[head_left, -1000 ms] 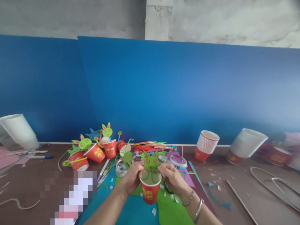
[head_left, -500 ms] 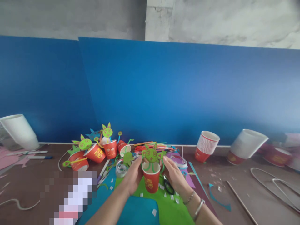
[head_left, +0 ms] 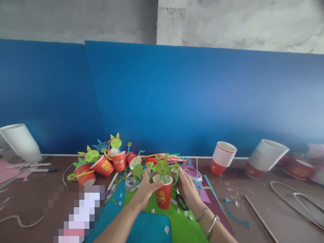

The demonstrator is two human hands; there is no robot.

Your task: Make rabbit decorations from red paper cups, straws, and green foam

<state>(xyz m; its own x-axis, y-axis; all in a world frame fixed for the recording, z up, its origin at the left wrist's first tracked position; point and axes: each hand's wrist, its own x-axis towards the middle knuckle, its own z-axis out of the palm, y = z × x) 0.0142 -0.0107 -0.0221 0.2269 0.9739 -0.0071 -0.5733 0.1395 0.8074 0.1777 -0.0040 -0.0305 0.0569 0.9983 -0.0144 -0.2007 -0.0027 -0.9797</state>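
Observation:
A red paper cup (head_left: 163,197) with gold lettering stands upright over the green sheet, a green paper cat head (head_left: 162,167) rising from its mouth. Green bent straws come out at both sides, each ending in a round paper paw (head_left: 150,165). My left hand (head_left: 146,190) grips the cup's left side, its thumb across the rim. On the right, my right hand (head_left: 186,185) has its fingers closed at the green straw (head_left: 176,179) under the other paw; its fingertips are partly hidden. Black-handled scissors (head_left: 182,201) lie beside the cup.
Finished-looking cat cups (head_left: 118,162) cluster at the back left. Rolls of tape (head_left: 131,182), loose straws (head_left: 164,157) and paper scraps surround my hands. A stack of paper cups (head_left: 224,157) stands back right. A thin rod (head_left: 260,217) and a cable (head_left: 291,199) lie farther right.
My left hand has shifted right, its thumb now over the cup's rim. The cat head has moved slightly left, and the two paws now stand farther apart.

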